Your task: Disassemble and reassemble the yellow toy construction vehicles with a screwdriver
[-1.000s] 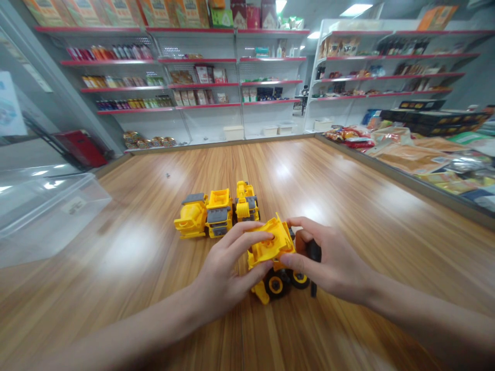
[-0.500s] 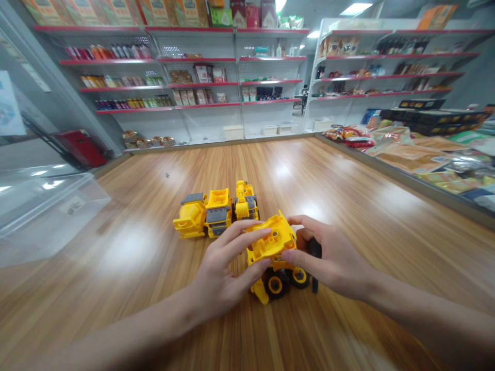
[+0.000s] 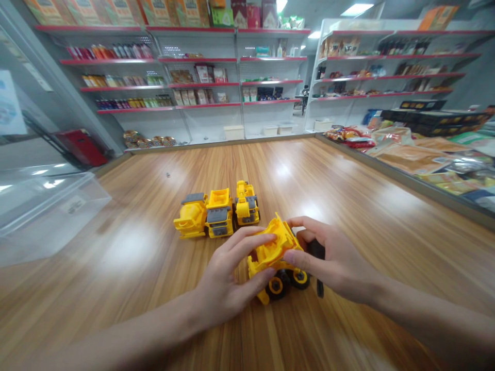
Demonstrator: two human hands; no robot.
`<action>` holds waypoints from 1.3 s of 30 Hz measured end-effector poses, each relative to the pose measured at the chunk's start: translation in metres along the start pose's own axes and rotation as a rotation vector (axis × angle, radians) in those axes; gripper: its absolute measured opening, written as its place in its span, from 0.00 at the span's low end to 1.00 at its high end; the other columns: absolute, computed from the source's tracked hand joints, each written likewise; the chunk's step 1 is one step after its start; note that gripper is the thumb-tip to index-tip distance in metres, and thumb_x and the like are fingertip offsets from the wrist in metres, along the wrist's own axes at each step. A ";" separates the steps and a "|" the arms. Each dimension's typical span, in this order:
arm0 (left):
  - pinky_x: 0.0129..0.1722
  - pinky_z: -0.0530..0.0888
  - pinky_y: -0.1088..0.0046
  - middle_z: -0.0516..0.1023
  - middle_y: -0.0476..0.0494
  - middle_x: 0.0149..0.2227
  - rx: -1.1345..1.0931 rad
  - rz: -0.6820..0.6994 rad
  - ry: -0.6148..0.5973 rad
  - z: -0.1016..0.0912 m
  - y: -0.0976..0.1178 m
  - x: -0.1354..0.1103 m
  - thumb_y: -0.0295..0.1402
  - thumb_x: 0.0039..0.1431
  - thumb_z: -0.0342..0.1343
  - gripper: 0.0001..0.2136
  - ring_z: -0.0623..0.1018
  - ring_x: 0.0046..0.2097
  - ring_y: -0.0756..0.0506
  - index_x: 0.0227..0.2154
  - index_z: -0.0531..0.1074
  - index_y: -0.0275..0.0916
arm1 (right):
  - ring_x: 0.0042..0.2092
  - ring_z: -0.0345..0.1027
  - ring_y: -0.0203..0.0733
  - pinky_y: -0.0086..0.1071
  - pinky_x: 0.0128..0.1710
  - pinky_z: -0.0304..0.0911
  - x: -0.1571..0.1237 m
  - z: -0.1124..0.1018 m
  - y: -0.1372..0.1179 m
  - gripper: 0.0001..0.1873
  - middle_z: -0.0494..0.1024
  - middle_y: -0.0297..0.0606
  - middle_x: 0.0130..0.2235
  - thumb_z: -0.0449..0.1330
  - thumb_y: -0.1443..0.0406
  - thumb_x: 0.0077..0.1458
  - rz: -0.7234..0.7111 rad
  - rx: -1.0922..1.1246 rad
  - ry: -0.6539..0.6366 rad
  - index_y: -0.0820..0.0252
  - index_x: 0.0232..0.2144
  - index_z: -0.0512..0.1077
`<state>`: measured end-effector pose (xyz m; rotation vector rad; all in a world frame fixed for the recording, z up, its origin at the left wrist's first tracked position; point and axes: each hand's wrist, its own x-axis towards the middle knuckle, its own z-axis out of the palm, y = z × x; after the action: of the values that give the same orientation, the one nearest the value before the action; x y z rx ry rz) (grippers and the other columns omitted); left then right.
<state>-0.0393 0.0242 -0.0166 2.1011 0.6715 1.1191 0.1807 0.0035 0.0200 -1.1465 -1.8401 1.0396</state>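
A yellow plastic toy part (image 3: 273, 247) sits tilted on top of a yellow toy truck (image 3: 280, 281) with black wheels on the wooden table (image 3: 154, 247). My left hand (image 3: 228, 281) pinches the part's left side between thumb and fingers. My right hand (image 3: 332, 263) pinches its right side and also holds a black tool (image 3: 317, 257), mostly hidden in the palm. Just beyond my hands stand three small yellow toy trucks (image 3: 216, 208) side by side.
A clear plastic box (image 3: 42, 206) stands at the table's left edge. Packaged goods (image 3: 417, 149) lie on a counter to the right. Red-edged shop shelves (image 3: 193, 77) with goods line the far wall.
The yellow part has tipped down lower onto the toy truck, and both hands have shifted slightly with it. The three trucks behind have not moved.
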 end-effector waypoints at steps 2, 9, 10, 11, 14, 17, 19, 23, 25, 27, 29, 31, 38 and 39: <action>0.51 0.73 0.65 0.72 0.41 0.52 -0.120 -0.054 0.040 0.002 0.003 -0.001 0.25 0.56 0.60 0.21 0.73 0.53 0.42 0.53 0.70 0.46 | 0.28 0.63 0.35 0.29 0.26 0.57 0.000 0.001 0.002 0.20 0.73 0.32 0.28 0.60 0.55 0.59 0.007 0.039 0.013 0.61 0.49 0.65; 0.39 0.77 0.74 0.80 0.47 0.36 -0.807 -0.457 0.161 0.003 0.014 0.005 0.29 0.61 0.57 0.12 0.80 0.36 0.50 0.47 0.71 0.44 | 0.30 0.65 0.35 0.27 0.24 0.57 0.002 -0.002 0.014 0.22 0.73 0.36 0.33 0.50 0.49 0.64 -0.031 0.041 0.211 0.59 0.41 0.73; 0.38 0.77 0.74 0.80 0.46 0.37 -0.886 -0.498 0.170 0.003 0.015 0.007 0.29 0.61 0.57 0.11 0.80 0.36 0.49 0.47 0.71 0.42 | 0.32 0.67 0.36 0.28 0.25 0.59 0.002 -0.003 0.013 0.21 0.73 0.37 0.34 0.51 0.50 0.64 -0.032 0.013 0.233 0.58 0.41 0.74; 0.39 0.78 0.74 0.80 0.45 0.38 -0.948 -0.540 0.174 0.003 0.016 0.009 0.29 0.61 0.56 0.11 0.80 0.37 0.49 0.47 0.71 0.41 | 0.35 0.68 0.37 0.28 0.27 0.60 0.002 -0.003 0.012 0.19 0.73 0.38 0.36 0.52 0.52 0.64 -0.039 -0.014 0.256 0.57 0.42 0.74; 0.39 0.78 0.75 0.79 0.44 0.40 -1.061 -0.620 0.170 0.001 0.018 0.014 0.30 0.61 0.55 0.11 0.80 0.37 0.49 0.47 0.71 0.40 | 0.40 0.69 0.38 0.30 0.35 0.65 0.000 -0.002 0.007 0.14 0.73 0.38 0.42 0.55 0.58 0.64 -0.097 -0.067 0.309 0.55 0.49 0.71; 0.41 0.78 0.75 0.79 0.44 0.41 -1.133 -0.654 0.164 -0.001 0.020 0.015 0.32 0.62 0.54 0.11 0.81 0.38 0.48 0.47 0.71 0.39 | 0.45 0.69 0.39 0.32 0.44 0.67 -0.002 0.001 0.006 0.16 0.73 0.39 0.46 0.57 0.64 0.63 -0.153 -0.103 0.274 0.55 0.53 0.69; 0.42 0.79 0.74 0.79 0.42 0.42 -1.166 -0.667 0.157 -0.002 0.021 0.015 0.34 0.62 0.53 0.13 0.81 0.38 0.47 0.48 0.71 0.39 | 0.47 0.70 0.40 0.33 0.47 0.67 -0.002 0.004 0.007 0.15 0.75 0.38 0.46 0.57 0.65 0.62 -0.164 -0.155 0.260 0.55 0.51 0.70; 0.41 0.79 0.72 0.78 0.41 0.43 -1.136 -0.696 0.174 -0.003 0.023 0.015 0.33 0.62 0.52 0.13 0.81 0.38 0.47 0.48 0.70 0.37 | 0.42 0.73 0.39 0.33 0.43 0.69 -0.003 0.006 0.010 0.12 0.79 0.37 0.43 0.58 0.64 0.61 -0.168 -0.260 0.285 0.56 0.47 0.72; 0.40 0.79 0.73 0.78 0.40 0.43 -1.104 -0.705 0.179 -0.003 0.024 0.015 0.31 0.62 0.52 0.13 0.81 0.37 0.47 0.48 0.70 0.36 | 0.39 0.74 0.38 0.31 0.40 0.69 -0.003 0.005 0.009 0.11 0.80 0.36 0.41 0.59 0.64 0.60 -0.188 -0.288 0.289 0.56 0.46 0.73; 0.40 0.79 0.73 0.78 0.40 0.42 -1.086 -0.708 0.176 -0.003 0.025 0.015 0.31 0.62 0.52 0.12 0.81 0.36 0.47 0.48 0.69 0.36 | 0.37 0.74 0.37 0.30 0.37 0.69 -0.004 0.005 0.007 0.10 0.80 0.35 0.39 0.59 0.64 0.60 -0.200 -0.309 0.286 0.56 0.45 0.73; 0.39 0.79 0.72 0.78 0.41 0.41 -1.079 -0.702 0.173 -0.002 0.025 0.014 0.30 0.61 0.53 0.12 0.81 0.36 0.47 0.47 0.68 0.37 | 0.36 0.74 0.37 0.30 0.36 0.69 -0.004 0.004 0.005 0.10 0.81 0.34 0.38 0.58 0.64 0.60 -0.210 -0.326 0.282 0.56 0.44 0.74; 0.38 0.79 0.71 0.78 0.43 0.40 -1.073 -0.691 0.168 -0.001 0.025 0.013 0.30 0.61 0.54 0.11 0.81 0.37 0.46 0.46 0.67 0.39 | 0.35 0.74 0.36 0.29 0.35 0.68 -0.005 0.004 0.004 0.10 0.81 0.34 0.38 0.59 0.65 0.60 -0.223 -0.348 0.281 0.57 0.44 0.74; 0.32 0.78 0.77 0.78 0.46 0.39 -0.992 -0.656 0.157 0.004 0.019 0.013 0.28 0.60 0.57 0.08 0.80 0.35 0.49 0.41 0.65 0.40 | 0.32 0.73 0.34 0.28 0.32 0.66 -0.006 0.008 0.002 0.10 0.81 0.34 0.35 0.59 0.65 0.59 -0.226 -0.412 0.267 0.59 0.43 0.75; 0.33 0.77 0.77 0.78 0.46 0.38 -0.972 -0.660 0.162 0.004 0.019 0.013 0.27 0.60 0.57 0.08 0.80 0.35 0.49 0.40 0.65 0.40 | 0.32 0.73 0.34 0.28 0.33 0.66 -0.006 0.009 0.002 0.10 0.81 0.34 0.36 0.59 0.65 0.59 -0.220 -0.410 0.263 0.59 0.43 0.75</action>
<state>-0.0270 0.0193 0.0022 0.8798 0.6365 0.9419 0.1759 -0.0034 0.0136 -1.2096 -1.9579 0.3738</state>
